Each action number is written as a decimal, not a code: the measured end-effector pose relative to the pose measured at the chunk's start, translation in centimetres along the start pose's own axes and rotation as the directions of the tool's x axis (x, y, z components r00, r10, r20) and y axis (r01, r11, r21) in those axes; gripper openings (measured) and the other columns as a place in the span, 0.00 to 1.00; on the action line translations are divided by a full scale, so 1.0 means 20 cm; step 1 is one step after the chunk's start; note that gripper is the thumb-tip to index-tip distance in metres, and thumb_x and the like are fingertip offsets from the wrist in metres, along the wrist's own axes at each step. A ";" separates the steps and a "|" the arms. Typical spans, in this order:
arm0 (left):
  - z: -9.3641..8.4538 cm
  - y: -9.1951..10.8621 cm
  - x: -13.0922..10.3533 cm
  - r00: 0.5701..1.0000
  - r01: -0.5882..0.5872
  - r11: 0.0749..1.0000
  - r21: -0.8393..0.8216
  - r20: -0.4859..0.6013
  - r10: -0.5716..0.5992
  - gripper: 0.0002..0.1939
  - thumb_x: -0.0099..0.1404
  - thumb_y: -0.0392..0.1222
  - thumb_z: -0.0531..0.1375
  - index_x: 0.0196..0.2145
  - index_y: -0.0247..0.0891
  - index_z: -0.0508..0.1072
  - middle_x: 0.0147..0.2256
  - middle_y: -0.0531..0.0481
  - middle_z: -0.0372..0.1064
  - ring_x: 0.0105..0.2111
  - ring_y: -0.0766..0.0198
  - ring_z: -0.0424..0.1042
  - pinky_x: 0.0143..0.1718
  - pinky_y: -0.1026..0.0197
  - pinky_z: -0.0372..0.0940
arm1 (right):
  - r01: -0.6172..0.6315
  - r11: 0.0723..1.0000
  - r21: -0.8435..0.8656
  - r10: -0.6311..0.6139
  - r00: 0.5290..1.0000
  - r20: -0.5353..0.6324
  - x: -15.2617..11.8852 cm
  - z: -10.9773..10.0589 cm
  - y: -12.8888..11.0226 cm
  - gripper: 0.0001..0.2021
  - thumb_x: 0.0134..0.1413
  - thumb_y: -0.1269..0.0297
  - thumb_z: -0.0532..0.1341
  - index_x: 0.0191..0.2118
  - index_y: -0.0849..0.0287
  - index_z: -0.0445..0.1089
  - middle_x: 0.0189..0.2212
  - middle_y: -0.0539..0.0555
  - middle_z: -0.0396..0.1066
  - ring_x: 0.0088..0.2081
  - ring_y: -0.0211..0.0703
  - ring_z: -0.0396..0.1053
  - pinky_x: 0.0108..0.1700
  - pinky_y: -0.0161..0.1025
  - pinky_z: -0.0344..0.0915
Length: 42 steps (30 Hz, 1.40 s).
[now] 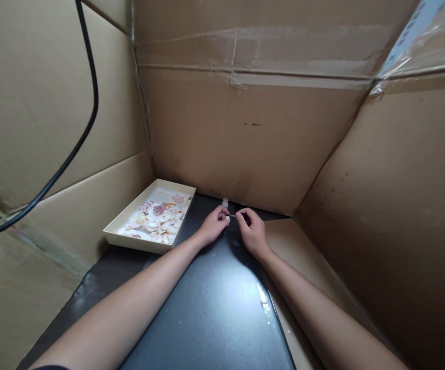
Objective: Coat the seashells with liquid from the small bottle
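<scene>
My left hand [214, 225] is closed, its fingertips pinching a small whitish piece [227, 218] whose kind is too small to make out. Close by on the right, my right hand [252, 231] pinches a thin greyish stick [233, 215]. The stick points left and reaches the whitish piece, though I cannot tell whether they are joined. Just behind my left fingertips stands a small clear bottle [225, 202], its lower part hidden by the hand. Left of my hands lies a shallow cream tray [137, 241] holding several white and purplish seashells [156, 216].
Cardboard walls [214, 128] rise at the back, left and right. Below my hands is a dark, shiny tabletop [207, 308], with a brown cardboard strip [284, 236] along its right side. A black cable [91, 103] hangs at the upper left.
</scene>
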<state>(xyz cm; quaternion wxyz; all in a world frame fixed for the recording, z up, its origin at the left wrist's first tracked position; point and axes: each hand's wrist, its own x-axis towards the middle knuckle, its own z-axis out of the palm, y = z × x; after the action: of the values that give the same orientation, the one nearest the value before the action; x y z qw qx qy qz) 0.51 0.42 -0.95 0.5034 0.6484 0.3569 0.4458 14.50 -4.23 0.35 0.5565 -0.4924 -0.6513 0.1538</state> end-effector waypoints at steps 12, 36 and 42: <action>0.00 0.01 0.00 1.000 -0.013 1.000 -0.001 -0.002 0.013 0.09 0.52 0.31 0.55 0.32 0.37 0.62 0.22 0.59 0.53 0.23 0.71 0.54 0.26 0.67 0.49 | 0.002 0.993 -0.118 -0.007 0.999 -0.040 -0.01 -0.01 -0.02 0.12 0.59 0.58 0.53 0.31 0.58 0.67 0.28 0.51 0.66 0.30 0.40 0.63 0.34 0.35 0.57; 0.01 0.01 0.00 0.997 -0.059 0.997 0.040 -0.048 0.061 0.11 0.52 0.26 0.53 0.33 0.37 0.61 0.21 0.61 0.48 0.22 0.71 0.49 0.25 0.67 0.46 | 0.038 0.994 -0.100 -0.042 0.998 -0.037 0.00 -0.01 -0.02 0.09 0.58 0.60 0.54 0.35 0.58 0.67 0.31 0.51 0.66 0.30 0.39 0.62 0.33 0.35 0.59; 0.00 0.01 -0.01 0.997 -0.048 0.998 0.050 -0.050 0.050 0.09 0.54 0.28 0.53 0.33 0.37 0.61 0.21 0.60 0.48 0.22 0.71 0.50 0.25 0.67 0.47 | 0.039 0.996 -0.086 -0.041 0.999 -0.023 0.00 0.00 -0.01 0.08 0.57 0.61 0.54 0.34 0.58 0.66 0.31 0.51 0.67 0.28 0.38 0.61 0.31 0.35 0.58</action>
<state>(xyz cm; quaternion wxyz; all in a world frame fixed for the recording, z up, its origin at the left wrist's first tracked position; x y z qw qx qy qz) 0.55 0.22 -0.72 0.4671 0.6575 0.3643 0.4656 14.44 -4.41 0.52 0.5459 -0.5044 -0.6601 0.1087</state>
